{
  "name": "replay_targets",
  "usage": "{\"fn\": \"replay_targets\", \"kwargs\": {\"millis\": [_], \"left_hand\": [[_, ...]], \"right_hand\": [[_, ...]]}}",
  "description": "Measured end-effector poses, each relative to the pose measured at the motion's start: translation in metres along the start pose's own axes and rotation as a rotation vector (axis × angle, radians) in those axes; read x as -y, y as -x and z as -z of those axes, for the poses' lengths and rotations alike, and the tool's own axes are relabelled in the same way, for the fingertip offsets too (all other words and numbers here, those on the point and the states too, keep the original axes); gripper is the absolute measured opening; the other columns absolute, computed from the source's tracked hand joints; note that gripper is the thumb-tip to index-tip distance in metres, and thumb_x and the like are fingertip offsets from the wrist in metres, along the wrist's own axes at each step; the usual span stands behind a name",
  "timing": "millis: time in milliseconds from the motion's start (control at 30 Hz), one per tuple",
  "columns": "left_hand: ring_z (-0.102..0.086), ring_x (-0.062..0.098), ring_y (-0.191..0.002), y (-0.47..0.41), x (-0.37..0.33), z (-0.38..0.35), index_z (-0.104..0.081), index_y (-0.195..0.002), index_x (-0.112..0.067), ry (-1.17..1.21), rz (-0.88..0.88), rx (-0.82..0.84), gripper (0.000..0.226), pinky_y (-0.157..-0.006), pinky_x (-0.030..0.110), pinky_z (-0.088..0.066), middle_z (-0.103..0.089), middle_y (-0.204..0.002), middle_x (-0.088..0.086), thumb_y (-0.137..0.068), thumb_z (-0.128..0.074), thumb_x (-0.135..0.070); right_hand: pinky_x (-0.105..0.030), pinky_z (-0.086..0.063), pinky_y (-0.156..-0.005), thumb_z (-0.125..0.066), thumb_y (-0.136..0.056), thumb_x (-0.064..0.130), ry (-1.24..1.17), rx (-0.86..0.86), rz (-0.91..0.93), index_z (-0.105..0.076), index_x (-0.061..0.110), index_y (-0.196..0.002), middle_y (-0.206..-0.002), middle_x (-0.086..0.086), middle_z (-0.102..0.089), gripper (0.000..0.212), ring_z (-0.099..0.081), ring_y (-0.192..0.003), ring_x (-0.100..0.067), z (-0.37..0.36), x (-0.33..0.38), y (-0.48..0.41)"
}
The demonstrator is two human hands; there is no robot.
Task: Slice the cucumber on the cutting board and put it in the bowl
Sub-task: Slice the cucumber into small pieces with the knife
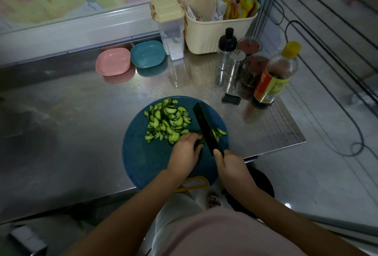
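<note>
Pink shirt front [214, 235] fills the view's 6 o'clock, with both bare forearms reaching up from it. Yellow loop handle [196, 182] at the board's 6 o'clock, partly hidden by the left forearm and the board edge; cannot tell what it belongs to.

Steel worktop [71, 122] carries everything. Bearings from the round blue cutting board [147, 159]:
- 2 o'clock, near the rim: small black block [231, 98].
- Behind it, packed close: yellow-capped sauce bottle [276, 75], metal shaker [235, 65], black-capped clear bottle [226, 49], two red-topped jars [256, 67].
- 12 to 1 o'clock, at the back: cream basket [214, 30] stuffed with packets, just beside a clear canister [170, 28] with a cream lid.
- 11 o'clock, well apart from the board: pink bowl [113, 61] and teal bowl [147, 54], side by side. The bottle cluster stands off the line from board to bowls.

Cucumber: pale green half-moon slices [167, 121] with dark skin, heaped on the board's far half, plus a few more just right of the blade. Short dark-green cucumber stub [202, 140] lies near the board's centre, just left of the blade.

Left hand [185, 153]: grip curled down over the stub, holding it to the board. Right hand [231, 167]: grip closed round the handle of the knife [205, 129], thumb towards the spine, black blade down at the board, tip towards 11 o'clock.
</note>
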State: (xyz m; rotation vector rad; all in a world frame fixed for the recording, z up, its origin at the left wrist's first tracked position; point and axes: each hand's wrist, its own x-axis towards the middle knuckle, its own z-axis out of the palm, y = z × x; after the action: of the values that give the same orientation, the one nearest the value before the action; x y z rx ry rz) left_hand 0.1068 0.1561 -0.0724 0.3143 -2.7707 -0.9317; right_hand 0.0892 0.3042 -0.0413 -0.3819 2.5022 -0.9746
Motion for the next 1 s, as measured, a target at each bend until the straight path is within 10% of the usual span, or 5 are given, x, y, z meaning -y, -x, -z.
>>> {"fn": "replay_targets", "kwargs": {"millis": [500, 633, 1000], "left_hand": [[-0.061, 0.025, -0.097, 0.002, 0.001, 0.002, -0.066, -0.105, -0.002, -0.02, -0.061, 0.024, 0.027, -0.086, 0.024, -0.043, -0.067, -0.101, 0.01, -0.078, -0.068, 0.001], [-0.061, 0.025, -0.099, 0.002, 0.002, 0.003, -0.066, -0.108, -0.002, -0.011, -0.077, 0.036, 0.031, -0.09, 0.014, -0.034, -0.067, -0.103, 0.011, -0.077, -0.069, 0.003], [-0.062, 0.028, -0.097, -0.01, -0.001, 0.002, -0.067, -0.106, 0.0, -0.011, -0.08, 0.05, 0.03, -0.089, 0.017, -0.036, -0.067, -0.102, 0.013, -0.076, -0.068, 0.006]], "right_hand": [[-0.028, -0.032, -0.068, -0.027, -0.102, 0.033, 0.042, 0.091, -0.053, -0.045, 0.01, -0.09, -0.066, 0.004, -0.035, 0.031, -0.052, -0.08, -0.028, -0.005, 0.001, -0.006], [-0.022, -0.023, -0.046, -0.036, -0.101, 0.031, -0.022, 0.008, -0.035, -0.041, 0.01, -0.08, -0.059, 0.005, -0.033, 0.03, -0.048, -0.063, -0.026, -0.007, -0.005, -0.007], [-0.016, -0.026, -0.05, -0.013, -0.092, 0.056, 0.111, 0.034, 0.046, -0.047, 0.013, -0.087, -0.065, 0.003, -0.041, 0.055, -0.036, -0.056, -0.005, 0.0, -0.005, -0.005]]}}
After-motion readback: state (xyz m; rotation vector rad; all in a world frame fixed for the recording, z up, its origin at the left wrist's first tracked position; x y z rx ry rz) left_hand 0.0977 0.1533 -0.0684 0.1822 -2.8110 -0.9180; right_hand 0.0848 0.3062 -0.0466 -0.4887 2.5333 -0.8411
